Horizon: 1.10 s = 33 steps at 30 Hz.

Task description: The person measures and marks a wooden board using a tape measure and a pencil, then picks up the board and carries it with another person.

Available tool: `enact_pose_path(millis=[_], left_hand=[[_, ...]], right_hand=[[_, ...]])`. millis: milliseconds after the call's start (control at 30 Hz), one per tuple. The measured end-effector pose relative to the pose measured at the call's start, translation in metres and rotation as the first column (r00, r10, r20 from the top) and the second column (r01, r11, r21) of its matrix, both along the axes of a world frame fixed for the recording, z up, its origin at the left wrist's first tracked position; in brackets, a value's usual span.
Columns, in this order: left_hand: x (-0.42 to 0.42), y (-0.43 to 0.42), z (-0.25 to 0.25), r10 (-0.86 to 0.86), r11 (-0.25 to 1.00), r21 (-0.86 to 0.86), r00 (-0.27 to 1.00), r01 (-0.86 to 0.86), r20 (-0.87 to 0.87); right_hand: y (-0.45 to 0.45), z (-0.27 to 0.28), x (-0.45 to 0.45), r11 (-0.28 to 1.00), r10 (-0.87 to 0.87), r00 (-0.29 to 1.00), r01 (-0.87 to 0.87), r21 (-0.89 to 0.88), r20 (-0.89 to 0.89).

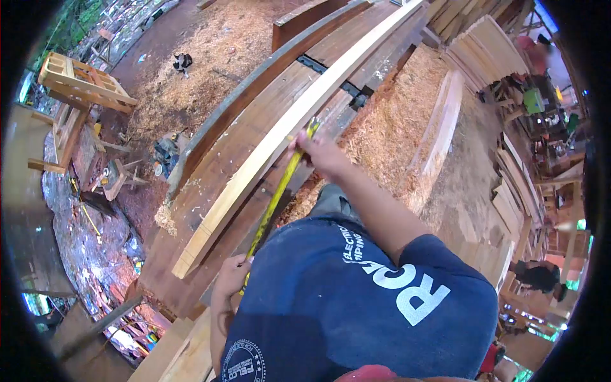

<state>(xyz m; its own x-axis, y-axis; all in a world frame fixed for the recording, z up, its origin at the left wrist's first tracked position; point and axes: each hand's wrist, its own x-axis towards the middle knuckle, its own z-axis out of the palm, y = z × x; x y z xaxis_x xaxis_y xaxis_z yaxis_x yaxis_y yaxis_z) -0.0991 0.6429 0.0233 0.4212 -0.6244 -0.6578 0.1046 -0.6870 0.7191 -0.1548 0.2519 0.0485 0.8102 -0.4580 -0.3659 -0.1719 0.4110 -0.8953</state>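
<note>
A yellow tape measure [273,207] runs as an extended blade between my two hands, beside a long pale timber [267,149]. My right hand [310,150] grips its far part, close to the timber's near side. Lower down, my left hand [233,275] has its fingers closed around the near part, by my shirt. The tape's case cannot be made out. Resting on a wooden bench [219,162], the timber has its squared end toward the lower left, with a faint line across it.
A curved dark board [238,102] stands along the bench's far side. Shavings [388,127] cover the ground, where a long plank [439,134] lies. Stacked boards [487,51] lean at upper right. A wooden frame [86,79] stands at left. Another person [538,54] is at far right.
</note>
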Motion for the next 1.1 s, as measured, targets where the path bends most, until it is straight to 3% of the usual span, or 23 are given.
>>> enact_pose_path(millis=[67,167,200,367,467,567,667,767,867,900,1000,1033,1067,1100], left_hand=[[0.003,-0.017,0.029,-0.072,0.997,0.045,0.994,0.068,0.082],[0.007,-0.020,0.036,-0.125,0.979,0.169,0.989,0.110,0.078],[0.006,-0.018,0.034,-0.120,0.987,0.117,0.988,0.108,0.102],[-0.009,0.008,-0.032,-0.026,0.999,-0.033,0.984,0.032,0.175],[-0.021,0.010,-0.049,0.063,0.996,-0.074,0.992,-0.055,0.109],[-0.022,0.009,-0.047,0.049,0.999,-0.001,0.996,-0.049,0.076],[-0.028,0.019,-0.070,0.101,0.995,-0.023,0.985,-0.098,0.140],[-0.033,0.011,-0.055,0.368,0.926,-0.091,0.930,-0.366,0.005],[-0.031,-0.006,-0.023,0.492,0.859,-0.121,0.868,-0.497,-0.068],[-0.033,-0.001,-0.047,0.460,0.888,-0.152,0.852,-0.435,0.249],[-0.025,-0.020,-0.025,0.639,0.766,0.009,0.759,-0.643,-0.130],[-0.021,-0.023,-0.026,0.632,0.772,0.043,0.759,-0.634,-0.155],[-0.016,-0.023,-0.051,0.592,0.792,-0.152,0.805,-0.591,-0.044],[-0.011,-0.038,-0.026,0.503,0.844,-0.198,0.864,-0.498,-0.026]], right_hand=[[0.021,-0.004,-0.003,0.990,0.084,0.996,-0.086,0.115,0.014],[0.037,-0.006,-0.007,0.989,0.088,0.993,-0.079,0.122,-0.073],[0.039,-0.010,-0.009,0.988,0.102,0.990,-0.089,0.130,-0.101],[0.042,0.004,-0.012,0.995,0.099,0.993,-0.097,0.034,-0.068],[0.041,0.009,-0.009,0.989,0.130,0.988,-0.135,-0.066,-0.081],[0.041,0.006,-0.005,0.977,0.156,0.987,-0.160,-0.138,-0.037],[0.040,0.001,-0.004,0.917,0.336,0.942,-0.325,-0.233,0.009],[0.035,-0.002,-0.010,0.658,0.658,0.739,-0.658,-0.366,-0.147],[0.046,-0.052,-0.034,0.626,0.548,0.777,-0.627,-0.464,-0.311],[0.051,-0.046,-0.040,0.631,0.525,0.777,-0.629,-0.454,-0.348],[0.059,-0.041,-0.050,0.606,0.511,0.751,-0.659,-0.445,-0.417],[0.060,-0.040,-0.049,0.585,0.529,0.751,-0.660,-0.472,-0.395],[0.062,-0.042,-0.047,0.560,0.556,0.744,-0.665,-0.493,-0.372],[0.065,-0.045,-0.043,0.572,0.561,0.760,-0.643,-0.510,-0.328]])
